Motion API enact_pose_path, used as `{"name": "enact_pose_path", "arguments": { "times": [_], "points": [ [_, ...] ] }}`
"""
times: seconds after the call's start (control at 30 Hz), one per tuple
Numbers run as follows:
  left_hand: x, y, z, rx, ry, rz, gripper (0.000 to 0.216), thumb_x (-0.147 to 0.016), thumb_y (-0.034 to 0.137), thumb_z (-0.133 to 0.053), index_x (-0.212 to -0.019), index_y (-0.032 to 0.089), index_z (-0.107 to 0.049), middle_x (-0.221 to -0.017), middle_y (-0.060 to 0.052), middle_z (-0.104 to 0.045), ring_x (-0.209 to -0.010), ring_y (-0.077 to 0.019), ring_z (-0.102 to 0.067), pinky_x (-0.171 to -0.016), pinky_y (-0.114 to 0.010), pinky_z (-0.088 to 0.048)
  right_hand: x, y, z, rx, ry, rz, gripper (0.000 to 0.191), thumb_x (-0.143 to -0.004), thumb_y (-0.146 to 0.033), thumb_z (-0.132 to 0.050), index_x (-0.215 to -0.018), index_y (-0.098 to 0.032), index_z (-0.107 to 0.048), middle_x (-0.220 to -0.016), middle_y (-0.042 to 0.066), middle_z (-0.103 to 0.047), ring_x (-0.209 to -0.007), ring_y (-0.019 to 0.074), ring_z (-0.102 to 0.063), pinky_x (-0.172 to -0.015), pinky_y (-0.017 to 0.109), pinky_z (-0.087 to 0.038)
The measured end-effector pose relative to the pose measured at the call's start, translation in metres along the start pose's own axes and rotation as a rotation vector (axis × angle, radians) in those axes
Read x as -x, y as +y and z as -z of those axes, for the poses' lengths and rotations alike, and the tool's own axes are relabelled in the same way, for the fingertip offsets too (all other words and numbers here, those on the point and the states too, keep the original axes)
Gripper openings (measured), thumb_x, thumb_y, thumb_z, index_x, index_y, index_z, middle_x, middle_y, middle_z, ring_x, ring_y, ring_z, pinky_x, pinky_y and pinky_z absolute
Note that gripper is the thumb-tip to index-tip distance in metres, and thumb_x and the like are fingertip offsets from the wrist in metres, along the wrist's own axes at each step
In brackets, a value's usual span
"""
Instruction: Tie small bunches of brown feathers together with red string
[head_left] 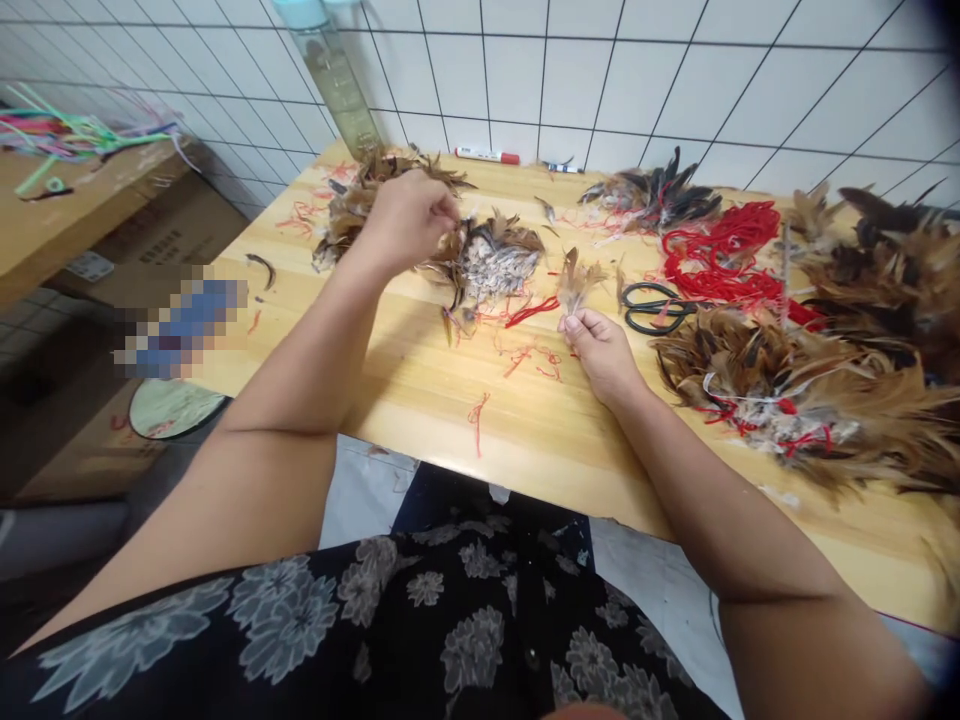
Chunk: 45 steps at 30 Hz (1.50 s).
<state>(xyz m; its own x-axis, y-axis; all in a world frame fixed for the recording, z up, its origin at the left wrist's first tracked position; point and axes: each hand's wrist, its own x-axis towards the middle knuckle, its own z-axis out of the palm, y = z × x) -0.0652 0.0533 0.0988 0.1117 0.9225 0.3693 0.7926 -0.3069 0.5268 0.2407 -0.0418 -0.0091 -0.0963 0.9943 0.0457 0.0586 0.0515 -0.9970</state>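
My right hand [598,348] is closed, pinching the quill ends of a small bunch of brown feathers [576,280] that points up and away from me. Over the heaps at the back left, my left hand [418,217] has its fingers drawn together; whatever is between them is too small to make out. Beside and under it lies a pile of brown feathers [349,215]. Just right of that hand sits another feather bundle [501,262] with pale, fluffy quill ends. A short red string [532,311] lies between this bundle and my right hand.
Black-handled scissors [651,308] lie right of my right hand. Beyond them are a red yarn skein [720,245], a dark feather bunch [652,195] and a large tied feather bundle [787,400]. A marker [486,156] and a tall bottle [334,85] are near the tiled wall.
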Motion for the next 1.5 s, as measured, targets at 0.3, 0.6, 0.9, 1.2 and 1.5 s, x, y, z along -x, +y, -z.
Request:
{"name": "enact_pose_path", "arguments": {
  "times": [0.3, 0.6, 0.9, 1.2, 1.5],
  "points": [
    [0.008, -0.009, -0.028, -0.111, -0.14, 0.044, 0.014, -0.097, 0.014, -0.076, -0.087, 0.024, -0.076, -0.098, -0.006, -0.079, -0.1, -0.0274, -0.071, -0.101, -0.041, -0.056, 0.0, -0.002, 0.004, -0.026, 0.016, 0.013, 0.069, -0.08, -0.092, -0.087, -0.084, -0.027, -0.065, -0.068, -0.007, -0.047, -0.068, 0.0133, -0.038, -0.073, 0.034, -0.032],
    [-0.005, -0.045, -0.084, 0.161, 0.031, 0.086, 0.045, -0.086, 0.033, -0.095, -0.065, 0.031, -0.056, -0.075, -0.004, -0.05, -0.101, -0.0355, -0.062, -0.114, -0.043, -0.053, 0.0, -0.002, 0.002, -0.035, 0.024, 0.03, 0.076, -0.079, -0.099, -0.087, -0.082, -0.026, -0.066, -0.067, -0.006, -0.047, -0.068, 0.0138, -0.038, -0.072, 0.034, -0.032],
    [0.01, -0.036, -0.064, 0.293, -0.024, 0.141, 0.032, -0.082, 0.017, -0.093, -0.067, 0.025, -0.066, -0.071, -0.002, -0.061, -0.082, -0.0252, -0.056, -0.087, -0.035, -0.051, 0.0, -0.002, -0.001, -0.081, 0.022, 0.033, 0.08, -0.075, -0.103, -0.087, -0.082, -0.026, -0.067, -0.067, -0.007, -0.046, -0.067, 0.013, -0.037, -0.07, 0.033, -0.032],
    [0.04, 0.002, -0.053, 0.887, -0.291, 0.367, 0.048, -0.083, 0.041, -0.111, -0.071, 0.022, -0.068, -0.063, 0.0, -0.056, -0.054, -0.0124, -0.047, -0.053, -0.025, -0.035, -0.002, 0.004, 0.0, -0.049, 0.024, 0.062, 0.072, -0.086, -0.095, -0.086, -0.083, -0.025, -0.067, -0.068, -0.006, -0.048, -0.068, 0.0134, -0.039, -0.071, 0.032, -0.035],
    [0.07, 0.06, -0.089, 1.066, -0.389, 0.334, 0.052, -0.099, 0.042, -0.11, -0.082, 0.021, -0.066, -0.073, 0.0, -0.063, -0.063, -0.0154, -0.063, -0.057, -0.026, -0.05, -0.009, 0.008, -0.007, 0.013, 0.05, 0.034, 0.065, -0.093, -0.086, -0.088, -0.083, -0.024, -0.073, -0.073, -0.002, -0.055, -0.075, 0.0151, -0.047, -0.075, 0.032, -0.042]
  ]
}}
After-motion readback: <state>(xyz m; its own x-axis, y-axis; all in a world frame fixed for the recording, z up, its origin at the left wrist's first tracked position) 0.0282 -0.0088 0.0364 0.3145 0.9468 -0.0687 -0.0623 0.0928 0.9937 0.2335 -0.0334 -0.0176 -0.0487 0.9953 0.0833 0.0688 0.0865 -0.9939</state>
